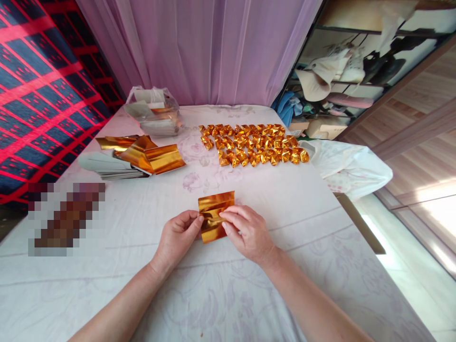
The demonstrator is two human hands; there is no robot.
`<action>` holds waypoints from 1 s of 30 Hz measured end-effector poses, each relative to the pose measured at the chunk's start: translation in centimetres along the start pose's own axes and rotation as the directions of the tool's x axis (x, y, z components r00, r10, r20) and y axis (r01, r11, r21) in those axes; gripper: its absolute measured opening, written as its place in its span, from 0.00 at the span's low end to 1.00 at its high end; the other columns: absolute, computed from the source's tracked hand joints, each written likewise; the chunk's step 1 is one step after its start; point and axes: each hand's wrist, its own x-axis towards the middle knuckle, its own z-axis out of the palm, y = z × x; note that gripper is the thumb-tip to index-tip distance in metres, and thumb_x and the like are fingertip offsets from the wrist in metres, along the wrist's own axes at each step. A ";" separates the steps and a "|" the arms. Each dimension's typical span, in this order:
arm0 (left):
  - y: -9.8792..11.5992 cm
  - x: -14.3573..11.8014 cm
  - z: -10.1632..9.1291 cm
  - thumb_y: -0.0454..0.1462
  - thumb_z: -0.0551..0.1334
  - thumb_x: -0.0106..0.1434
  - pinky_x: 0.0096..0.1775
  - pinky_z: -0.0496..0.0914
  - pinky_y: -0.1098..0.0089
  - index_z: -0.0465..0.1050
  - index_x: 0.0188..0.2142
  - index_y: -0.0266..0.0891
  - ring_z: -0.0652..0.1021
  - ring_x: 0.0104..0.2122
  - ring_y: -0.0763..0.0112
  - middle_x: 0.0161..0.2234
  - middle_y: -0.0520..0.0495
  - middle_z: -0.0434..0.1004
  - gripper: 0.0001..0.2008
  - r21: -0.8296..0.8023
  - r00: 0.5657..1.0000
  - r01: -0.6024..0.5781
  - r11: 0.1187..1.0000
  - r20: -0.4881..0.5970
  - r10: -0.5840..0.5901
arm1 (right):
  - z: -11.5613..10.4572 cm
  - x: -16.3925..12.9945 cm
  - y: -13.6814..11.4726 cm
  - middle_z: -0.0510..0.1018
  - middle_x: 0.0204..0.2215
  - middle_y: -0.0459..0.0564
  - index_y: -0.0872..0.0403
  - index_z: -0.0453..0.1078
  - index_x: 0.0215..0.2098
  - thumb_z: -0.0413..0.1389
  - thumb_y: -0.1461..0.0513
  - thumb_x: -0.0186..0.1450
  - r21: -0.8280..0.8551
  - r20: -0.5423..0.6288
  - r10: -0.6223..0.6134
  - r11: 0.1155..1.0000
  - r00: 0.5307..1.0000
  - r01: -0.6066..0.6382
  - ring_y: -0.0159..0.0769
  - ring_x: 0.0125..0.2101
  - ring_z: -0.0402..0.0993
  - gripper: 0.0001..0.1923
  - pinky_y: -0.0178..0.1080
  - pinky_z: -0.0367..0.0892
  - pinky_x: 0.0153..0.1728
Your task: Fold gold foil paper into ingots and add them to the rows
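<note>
Both hands pinch a shiny gold foil paper sheet low on the white cloth-covered desk; left hand grips its 9 o'clock edge, right hand its 3 o'clock side; rows of folded gold foil pieces lie toward 12 o'clock; a stack of flat gold foil sheets toward 10 o'clock.

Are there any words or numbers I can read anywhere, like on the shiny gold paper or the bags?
None can be read.
Gold sheet pinched by the left hand and right hand: plain foil, no print.
Folded gold pieces and foil stack: no writing.
Clear bag and white bag: no lettering shows.
Shelf clutter: too blurred to tell.
</note>
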 end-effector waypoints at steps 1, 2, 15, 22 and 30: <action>-0.1 -0.1 0.1 0.53 0.66 0.55 0.27 0.72 0.75 0.76 0.31 0.37 0.75 0.23 0.74 0.25 0.50 0.77 0.20 -0.012 1.000 -0.013 1.000 0.004 0.013 | 0.1 0.0 -0.2 0.79 0.41 0.52 0.50 0.75 0.48 0.50 0.62 0.70 0.013 0.004 0.006 1.000 1.000 -0.006 0.38 0.41 0.76 0.13 0.43 0.74 0.45; -0.2 -0.1 0.1 0.52 0.66 0.56 0.28 0.73 0.74 0.76 0.31 0.38 0.76 0.24 0.74 0.26 0.50 0.78 0.19 -0.024 1.000 -0.027 0.999 0.011 0.027 | 0.2 0.0 -0.3 0.79 0.41 0.52 0.50 0.75 0.49 0.50 0.62 0.70 0.019 0.008 0.013 1.000 1.000 -0.013 0.38 0.42 0.77 0.14 0.43 0.74 0.45; -0.2 -1.3 0.1 0.40 0.60 0.67 0.33 0.76 0.72 0.79 0.46 0.41 0.80 0.32 0.71 0.42 0.44 0.82 0.12 0.118 0.921 -0.385 0.915 0.116 0.372 | 0.1 0.5 -2.3 0.80 0.40 0.53 0.52 0.73 0.48 0.51 0.58 0.70 0.124 -0.035 0.028 0.992 0.999 -0.024 0.40 0.40 0.77 0.13 0.41 0.73 0.44; -0.2 -1.1 -0.2 0.31 0.54 0.68 0.42 0.76 0.71 0.75 0.52 0.45 0.80 0.43 0.71 0.43 0.45 0.79 0.17 0.310 0.811 -0.585 0.749 0.243 0.533 | 0.1 0.7 -2.3 0.72 0.21 0.43 0.52 0.70 0.29 0.52 0.58 0.67 0.321 -0.003 0.297 0.905 0.955 -0.281 0.30 0.22 0.68 0.11 0.32 0.64 0.26; -0.2 -0.4 -1.3 0.44 0.60 0.65 0.28 0.72 0.74 0.72 0.49 0.41 0.75 0.25 0.78 0.45 0.46 0.76 0.15 0.456 0.922 -0.321 0.830 -0.050 0.384 | -0.5 1.1 -1.1 0.55 0.16 0.39 0.53 0.64 0.21 0.52 0.52 0.62 0.576 0.148 0.574 0.612 0.805 -0.542 0.26 0.18 0.51 0.17 0.32 0.50 0.19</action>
